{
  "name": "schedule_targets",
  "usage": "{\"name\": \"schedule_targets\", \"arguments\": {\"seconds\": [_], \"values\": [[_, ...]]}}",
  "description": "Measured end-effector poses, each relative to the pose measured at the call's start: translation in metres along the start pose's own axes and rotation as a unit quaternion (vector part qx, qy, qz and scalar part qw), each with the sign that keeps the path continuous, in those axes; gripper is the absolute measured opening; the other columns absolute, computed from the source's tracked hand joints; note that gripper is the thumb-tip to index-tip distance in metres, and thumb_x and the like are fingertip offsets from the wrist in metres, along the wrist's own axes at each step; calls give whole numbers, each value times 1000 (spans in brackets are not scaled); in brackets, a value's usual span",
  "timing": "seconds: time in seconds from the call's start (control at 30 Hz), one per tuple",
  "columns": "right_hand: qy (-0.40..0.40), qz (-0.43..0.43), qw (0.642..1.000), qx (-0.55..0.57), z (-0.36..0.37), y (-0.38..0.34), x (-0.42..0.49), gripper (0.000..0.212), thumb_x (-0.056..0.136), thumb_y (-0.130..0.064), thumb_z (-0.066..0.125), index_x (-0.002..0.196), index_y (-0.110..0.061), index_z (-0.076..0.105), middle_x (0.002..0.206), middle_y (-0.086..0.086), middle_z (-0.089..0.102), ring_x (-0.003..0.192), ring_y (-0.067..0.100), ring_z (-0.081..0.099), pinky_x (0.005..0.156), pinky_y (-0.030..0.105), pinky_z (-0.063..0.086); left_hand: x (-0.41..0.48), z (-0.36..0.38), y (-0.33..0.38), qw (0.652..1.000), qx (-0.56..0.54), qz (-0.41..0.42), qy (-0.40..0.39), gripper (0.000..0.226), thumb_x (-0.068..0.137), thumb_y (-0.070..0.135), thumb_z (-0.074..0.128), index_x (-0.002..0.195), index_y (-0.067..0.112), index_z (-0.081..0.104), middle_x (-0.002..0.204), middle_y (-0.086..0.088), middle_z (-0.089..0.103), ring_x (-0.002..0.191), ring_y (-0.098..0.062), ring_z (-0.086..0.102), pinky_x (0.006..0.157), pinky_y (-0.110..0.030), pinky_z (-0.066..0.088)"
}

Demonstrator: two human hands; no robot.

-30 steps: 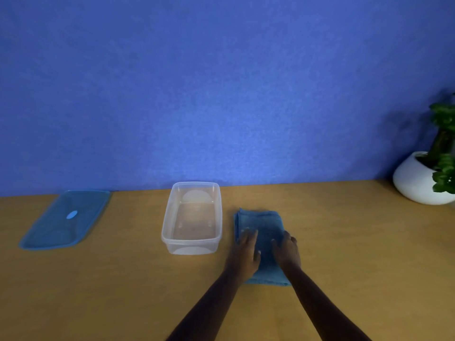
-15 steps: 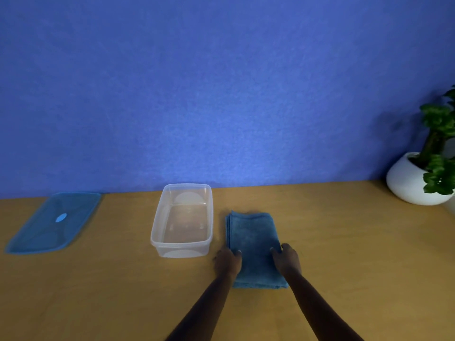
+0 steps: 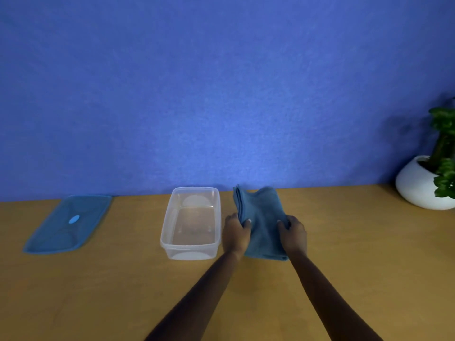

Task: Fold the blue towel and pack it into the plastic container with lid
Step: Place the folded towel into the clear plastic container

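The wooden counter runs up to a blue wall, and a white pot with a green plant sits by the counter's far right corner. A flat blue lid lies toward the counter's left edge, well apart from everything else. The clear plastic container stands open and empty near the middle of the back edge. Just to its right is the folded blue towel, with its far end lifted up a bit and its near end low by the counter. The left hand grips the towel's left side, and the right hand grips its right side, so both are closed on the cloth. The fold looks done, so the next job is probably lifting it into the box. The towel is soft and has many layers, so it could flop open if the hands pinch only the top layers. It looks about as wide as the box, so an edge could catch on the rim and hang out. Then the lid may not close. A bump could also push the light box away.
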State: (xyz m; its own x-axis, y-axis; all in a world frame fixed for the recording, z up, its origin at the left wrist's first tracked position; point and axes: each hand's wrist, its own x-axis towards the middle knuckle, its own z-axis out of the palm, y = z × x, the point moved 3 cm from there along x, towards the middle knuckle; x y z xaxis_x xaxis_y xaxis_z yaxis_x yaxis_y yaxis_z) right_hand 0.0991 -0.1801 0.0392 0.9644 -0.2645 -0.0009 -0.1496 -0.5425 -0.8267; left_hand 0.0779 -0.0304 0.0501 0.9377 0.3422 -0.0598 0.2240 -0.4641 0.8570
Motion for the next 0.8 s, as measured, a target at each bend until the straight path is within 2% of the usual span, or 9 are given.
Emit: {"name": "schedule_targets", "arguments": {"seconds": [0.23, 0.43, 0.57, 0.8], "values": [[-19, -49, 997, 57, 25, -59, -3, 27, 92, -16, 54, 111, 2, 59, 107, 20, 64, 100, 34, 59, 80, 36, 45, 26, -66, 1, 997, 22, 22, 67, 30, 91, 22, 53, 106, -3, 60, 112, -24, 61, 101, -39, 60, 84, -42, 48], [-80, -57, 993, 60, 70, -92, -12, 29, 92, -16, 53, 117, -1, 58, 114, 18, 66, 105, 33, 59, 85, 36, 46, 47, -121, -28, 994, 34, 4, 99, 29, 90, 18, 55, 103, -6, 61, 109, -28, 62, 99, -39, 61, 80, -40, 47], [-105, -51, 992, 50, 97, -102, -18, 28, 92, -14, 53, 116, -1, 58, 115, 19, 66, 106, 34, 59, 86, 37, 47, 53, -138, -52, 994, 41, -16, 100, 32, 91, 17, 53, 106, -10, 60, 110, -31, 61, 100, -42, 59, 85, -45, 47], [-118, -25, 992, 24, 129, -98, -29, 30, 92, -13, 50, 119, -1, 56, 118, 19, 64, 108, 35, 59, 90, 39, 48, 56, -139, -88, 994, 63, -36, 81, 30, 92, 16, 52, 106, -10, 58, 111, -31, 59, 98, -43, 59, 83, -45, 47]]}}
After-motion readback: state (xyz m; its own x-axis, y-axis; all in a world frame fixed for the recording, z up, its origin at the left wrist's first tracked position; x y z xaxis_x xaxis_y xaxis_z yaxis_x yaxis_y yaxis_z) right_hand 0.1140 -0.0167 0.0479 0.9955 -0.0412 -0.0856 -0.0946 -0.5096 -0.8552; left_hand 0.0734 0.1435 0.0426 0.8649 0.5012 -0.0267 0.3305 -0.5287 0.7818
